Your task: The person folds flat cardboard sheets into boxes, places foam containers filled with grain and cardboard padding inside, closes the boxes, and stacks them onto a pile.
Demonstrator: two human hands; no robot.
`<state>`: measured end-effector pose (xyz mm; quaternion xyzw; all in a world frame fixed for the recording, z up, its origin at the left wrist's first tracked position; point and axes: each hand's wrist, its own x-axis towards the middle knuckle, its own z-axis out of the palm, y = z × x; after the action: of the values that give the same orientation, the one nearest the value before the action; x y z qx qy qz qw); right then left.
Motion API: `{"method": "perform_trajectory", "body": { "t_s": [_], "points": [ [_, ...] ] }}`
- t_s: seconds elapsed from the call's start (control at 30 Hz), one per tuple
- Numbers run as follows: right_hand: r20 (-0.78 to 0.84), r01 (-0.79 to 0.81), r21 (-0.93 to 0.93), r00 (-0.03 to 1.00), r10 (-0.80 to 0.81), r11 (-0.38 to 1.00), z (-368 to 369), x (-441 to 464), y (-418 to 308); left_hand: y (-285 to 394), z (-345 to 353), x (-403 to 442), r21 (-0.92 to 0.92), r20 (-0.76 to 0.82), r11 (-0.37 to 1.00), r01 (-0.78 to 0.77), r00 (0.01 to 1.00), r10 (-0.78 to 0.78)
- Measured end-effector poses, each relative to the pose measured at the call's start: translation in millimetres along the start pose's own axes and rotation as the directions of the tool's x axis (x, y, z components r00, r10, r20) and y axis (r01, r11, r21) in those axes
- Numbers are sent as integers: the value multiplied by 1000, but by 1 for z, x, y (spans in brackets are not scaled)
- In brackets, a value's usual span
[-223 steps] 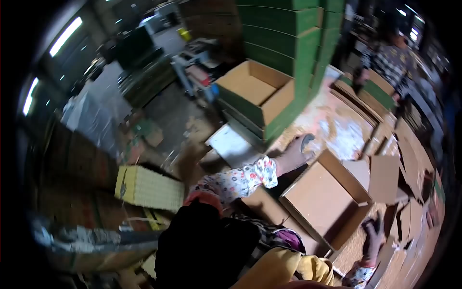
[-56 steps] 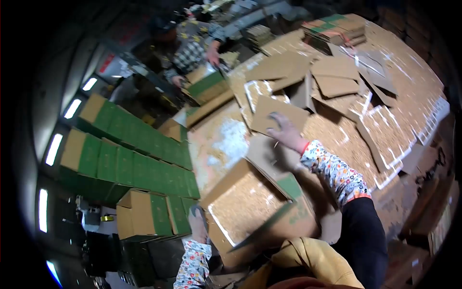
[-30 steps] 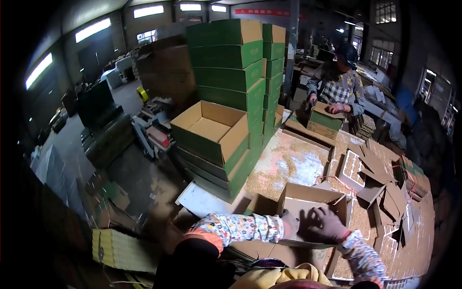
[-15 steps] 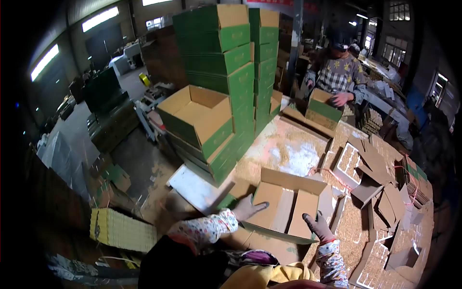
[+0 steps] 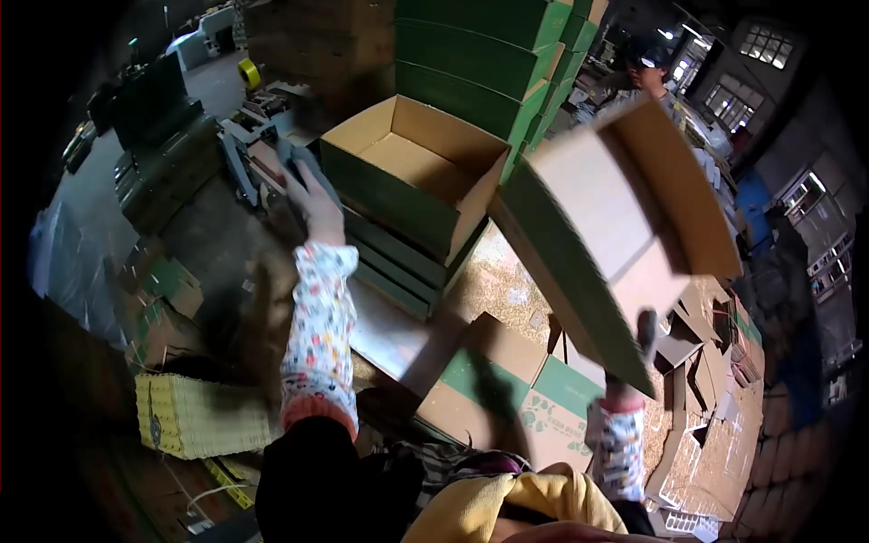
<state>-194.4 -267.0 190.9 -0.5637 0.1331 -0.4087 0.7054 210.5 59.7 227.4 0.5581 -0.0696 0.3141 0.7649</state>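
Note:
My right hand (image 5: 646, 335), gloved, grips the near lower edge of an open cardboard box (image 5: 579, 235) with green outside and brown inside. The box is lifted and tilted, its opening turned toward the right, and slightly blurred. The thumb shows over the edge; the other fingers are hidden behind it. My left hand (image 5: 313, 195) reaches forward with fingers stretched out, holding nothing. It is beside the left corner of another open green box (image 5: 398, 190), which tops a low stack; whether they touch I cannot tell.
Tall stacks of green boxes (image 5: 471, 59) rise behind. Below my hands lie brown cardboard pieces with green print (image 5: 557, 412). Cut cardboard scraps (image 5: 697, 335) cover the table's right side. A yellow ribbed stack (image 5: 204, 416) stands lower left. Another person (image 5: 647, 68) is at the far side.
The box between both hands has been raised and tilted to the right, now in my right hand alone. My left hand has let go and moved forward left to the stacked box. The view has shifted.

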Motion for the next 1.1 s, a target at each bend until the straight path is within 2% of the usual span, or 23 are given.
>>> {"method": "perform_trajectory", "body": {
  "t_s": [0.07, 0.1, 0.17, 0.2, 0.27, 0.33, 0.4, 0.43, 0.47, 0.5, 0.53, 0.57, 0.63, 0.67, 0.73, 0.8, 0.83, 0.87, 0.93, 1.0, 1.03, 1.07, 1.1],
  "points": [
    [107, 239, -275, 970, -217, 931, 77, 28, 16, -112, -6, 39, -54, 186, 972, 229, 959, -216],
    [199, 348, -298, 933, -299, 889, 116, 47, 30, -127, 3, 26, -5, 50, 999, 38, 998, -38],
    [252, -151, -19, 956, 151, 988, 206, 86, 31, -143, 5, 25, 3, -8, 989, 145, 989, -145],
    [594, 425, -349, 790, -154, 835, 227, 95, 31, -120, 4, 18, 55, -28, 989, 135, 991, -133],
    [531, 20, -268, 838, 130, 963, 264, 100, 48, -69, 4, 5, 159, -69, 980, 119, 992, -109],
    [443, -308, -223, 813, 378, 925, 270, 97, 52, -88, 1, 8, 7, -77, 990, 139, 987, -138],
    [404, -615, 10, 723, 560, 788, 224, 68, 48, -82, -19, 8, 257, 92, 960, 116, 985, -143],
    [483, -493, -151, 720, 499, 857, 171, 38, 59, -59, -28, -6, 344, 152, 938, -44, 988, -9],
    [342, -322, -446, 801, 491, 835, 141, -2, 35, -37, -40, -28, 390, 228, 896, -214, 965, 131],
    [177, -303, -606, 850, 496, 736, 95, -46, 34, -25, -53, -65, 270, 272, 958, -96, 962, 20],
    [42, -26, -909, 987, 154, 416, 52, -90, 31, -9, -69, -97, 162, 315, 986, 36, 945, -86],
    [-104, -90, -978, 993, -64, 190, -10, -128, 41, -17, -99, -139, 365, 544, 931, 18, 807, -229],
    [-449, -481, -856, 873, -190, -188, -120, -213, 70, 13, -113, -229, 641, 732, 716, -277, 501, -462],
    [-628, -701, -577, 709, 320, 418, -158, -242, 78, -8, -126, -274, 648, 747, 738, -190, 352, -565],
    [-540, -639, -672, 769, 343, 375, -140, -258, 35, 5, -120, -311, 764, 645, 642, 67, -118, -755],
    [-507, -650, -421, 747, 430, 633, -131, -248, -40, 69, -84, -288, 484, 785, 608, -629, 4, -620],
    [-444, -595, -293, 778, 445, 748, -122, -240, -86, 97, -63, -255, 471, 781, 707, -527, -124, -612],
    [-376, -524, -157, 816, 440, 837, -120, -228, -120, 131, -43, -228, 279, 907, 887, -369, -203, -370],
    [-412, -225, -410, 910, 41, 884, -124, -216, -138, 159, -14, -189, 356, 849, 921, -158, -357, -389],
    [-310, 51, -766, 843, -439, 640, -158, -191, -109, 202, 27, -199, 605, 729, 796, -25, -384, -566],
    [-314, -29, -824, 855, -414, 566, -162, -169, -103, 153, 37, -214, 36, 975, 899, -436, -184, -128],
    [-320, -72, -822, 878, -354, 565, -151, -157, -104, 105, 44, -222, -405, 893, 464, -788, -231, 387],
    [-326, -114, -820, 899, -294, 560, -139, -145, -106, 110, 65, -221, -49, 997, 818, -573, -79, 4]
  ]
}}
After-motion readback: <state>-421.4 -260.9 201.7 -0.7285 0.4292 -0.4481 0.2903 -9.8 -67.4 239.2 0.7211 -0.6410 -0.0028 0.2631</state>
